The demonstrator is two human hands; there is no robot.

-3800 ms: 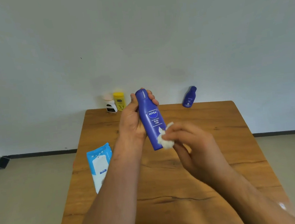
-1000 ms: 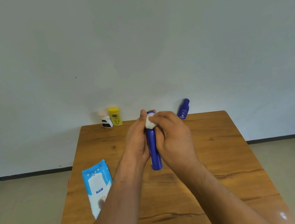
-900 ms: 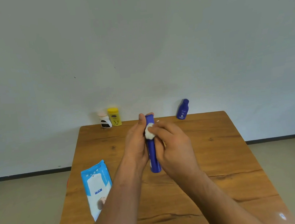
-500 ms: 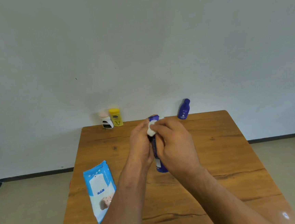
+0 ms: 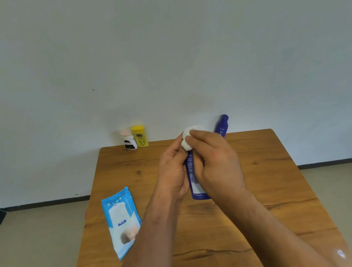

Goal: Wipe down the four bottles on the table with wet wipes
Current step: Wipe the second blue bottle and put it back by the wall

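One light-blue and white soft pack of wet wipes (image 5: 122, 220) lies flat at the near left of the brown wooden counter (image 5: 270, 178). Its print is too blurred to read, and the left forearm crosses its near corner.

There are four bottles in all. At the far left edge stand a white bottle with a pale pink cap (image 5: 129, 140) and a dark label, and touching its right side a yellow bottle with a yellow cap (image 5: 140, 136). Neither label can be read.

At centre, the left hand (image 5: 173, 172) has its grip closed round a tall dark-blue plastic bottle (image 5: 193, 180), held upright above the counter. The bottle's back label shows fine print and a barcode, illegible.

One balled white wet wipe (image 5: 189, 137) sits on the bottle's top, hiding the cap. The right hand (image 5: 215, 159) pinches it in a tight grip and covers the bottle's right side.

At the far edge, behind that hand, a small dark-blue bottle (image 5: 222, 126) stands; its white writing is too small to read.
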